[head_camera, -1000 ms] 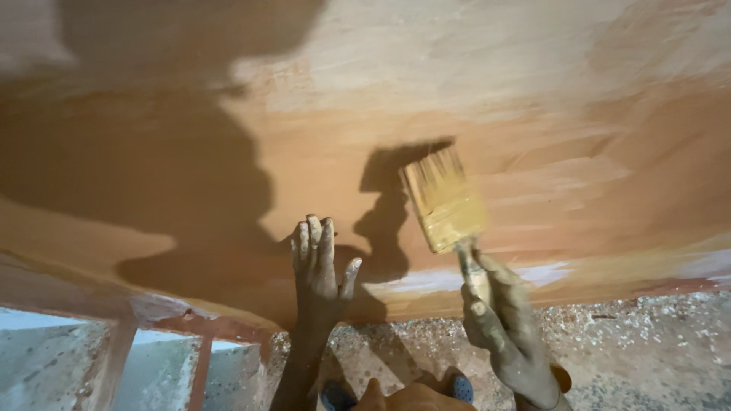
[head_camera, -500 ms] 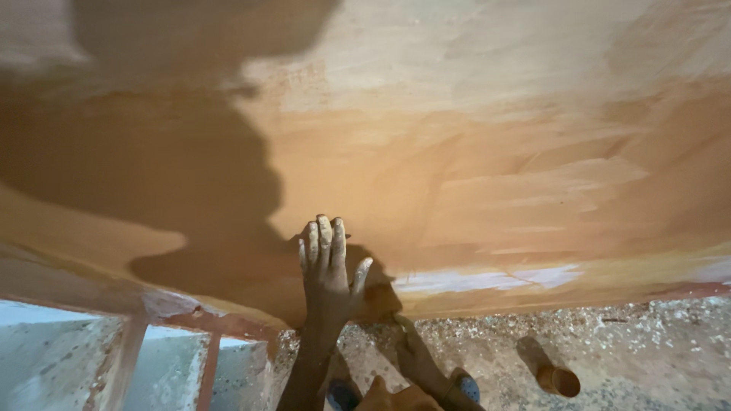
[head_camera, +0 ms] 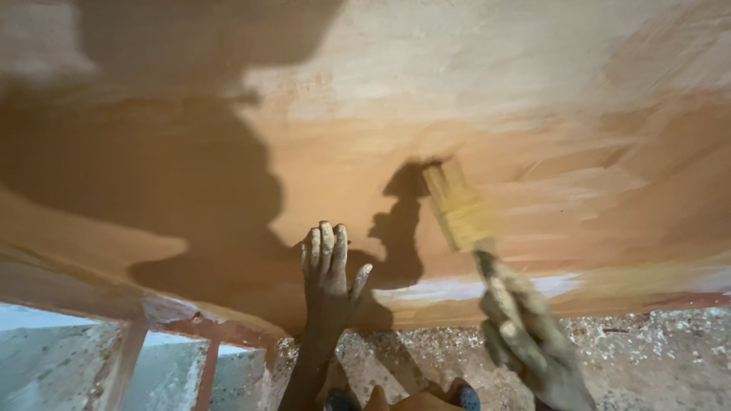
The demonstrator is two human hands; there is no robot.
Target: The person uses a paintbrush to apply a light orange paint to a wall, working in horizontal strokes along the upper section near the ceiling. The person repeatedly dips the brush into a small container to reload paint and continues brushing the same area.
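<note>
A large wooden panel (head_camera: 487, 91) fills most of the view, wet and orange-brown below, paler above. My left hand (head_camera: 327, 266) lies flat against its lower part, fingers together and pointing up. My right hand (head_camera: 525, 342), smeared with coating, grips the handle of a wide flat paintbrush (head_camera: 461, 209). The yellowish bristles press on the panel just right of the brush's dark shadow. The brush is a little blurred.
Below the panel's lower edge the ground (head_camera: 655, 350) is covered with sawdust and shavings. A reddish wooden frame (head_camera: 205, 358) and a pale surface sit at the lower left. My shadow darkens the panel's left half. A blue shoe tip (head_camera: 466, 396) shows at the bottom.
The right hand with the brush dropped out of view half a second ago and has come back up onto the panel. The left hand stays pressed flat on it.
</note>
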